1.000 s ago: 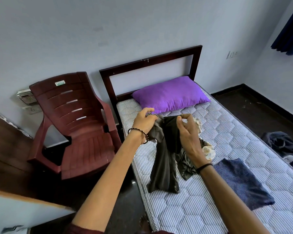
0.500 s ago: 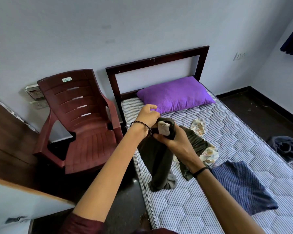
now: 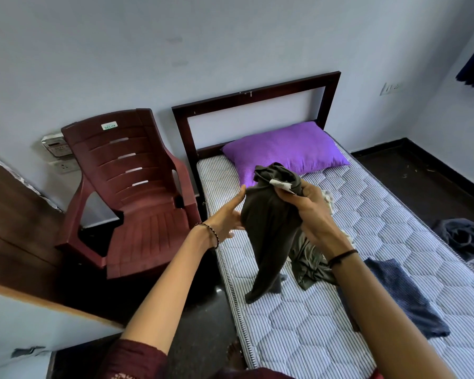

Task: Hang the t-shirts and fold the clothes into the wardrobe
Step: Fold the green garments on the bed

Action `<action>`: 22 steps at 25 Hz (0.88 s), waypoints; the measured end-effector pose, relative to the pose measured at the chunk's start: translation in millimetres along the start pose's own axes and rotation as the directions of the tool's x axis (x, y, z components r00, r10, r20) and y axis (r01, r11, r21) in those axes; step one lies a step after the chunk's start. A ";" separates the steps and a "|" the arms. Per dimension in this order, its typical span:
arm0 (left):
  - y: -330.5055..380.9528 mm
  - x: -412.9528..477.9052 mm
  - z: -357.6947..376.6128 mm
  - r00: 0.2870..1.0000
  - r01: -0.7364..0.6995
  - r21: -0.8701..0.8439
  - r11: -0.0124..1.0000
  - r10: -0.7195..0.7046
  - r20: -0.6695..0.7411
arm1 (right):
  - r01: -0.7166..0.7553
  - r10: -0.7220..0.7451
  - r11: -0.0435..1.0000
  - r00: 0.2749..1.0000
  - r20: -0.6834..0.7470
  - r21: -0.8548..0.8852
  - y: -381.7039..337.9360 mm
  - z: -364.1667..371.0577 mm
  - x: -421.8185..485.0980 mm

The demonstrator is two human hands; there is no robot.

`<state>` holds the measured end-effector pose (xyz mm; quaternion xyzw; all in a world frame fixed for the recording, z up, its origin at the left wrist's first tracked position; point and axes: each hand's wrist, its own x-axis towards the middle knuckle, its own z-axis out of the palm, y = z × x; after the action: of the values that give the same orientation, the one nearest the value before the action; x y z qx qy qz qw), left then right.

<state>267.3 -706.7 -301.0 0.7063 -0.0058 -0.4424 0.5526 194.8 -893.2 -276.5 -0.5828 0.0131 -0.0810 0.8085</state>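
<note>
A dark olive garment (image 3: pixel 266 228) hangs in front of me over the striped mattress (image 3: pixel 394 214). Its lower end touches the mattress and another part trails behind my right wrist. My right hand (image 3: pixel 309 212) grips the bunched top of the garment just below a white label (image 3: pixel 281 184). With straight fingers and the thumb up, my left hand (image 3: pixel 227 217) lies against the garment's left side. A blue striped garment (image 3: pixel 394 294) lies flat on the mattress to the right. A light patterned cloth (image 3: pixel 329 198) shows behind my right hand.
A purple pillow (image 3: pixel 285 149) lies at the dark wooden headboard (image 3: pixel 255 94). A maroon plastic chair (image 3: pixel 132 192) stands left of the bed against the wall. A heap of dark clothes (image 3: pixel 465 236) lies on the floor to the right. A wooden panel (image 3: pixel 6 214) runs along the left.
The olive garment has been raised and bunched at its top. My right hand moved up to hold it near the label. My left hand let go of the top and now lies flat on its side.
</note>
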 end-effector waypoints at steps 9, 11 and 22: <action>25.5 5.0 -10.2 0.876 -0.482 -0.207 0.851 0.460 -0.146 | -0.002 0.003 1.000 0.995 -0.096 0.004 -15.8 -36.3 5.6; 34.3 1.8 -8.6 0.862 -0.500 -0.107 0.860 0.481 -0.157 | -0.008 0.003 0.999 0.991 -0.132 -0.038 -17.9 -41.0 7.3; 18.5 -3.5 18.8 0.939 -0.341 -0.219 0.914 0.344 -0.027 | 0.043 -0.104 0.912 0.986 -0.127 -0.407 -15.6 -38.3 15.4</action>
<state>262.2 -726.8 -284.2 0.6259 -0.0837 -0.3410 0.6964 203.8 -936.2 -272.9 -0.7295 0.0666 -0.1493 0.6642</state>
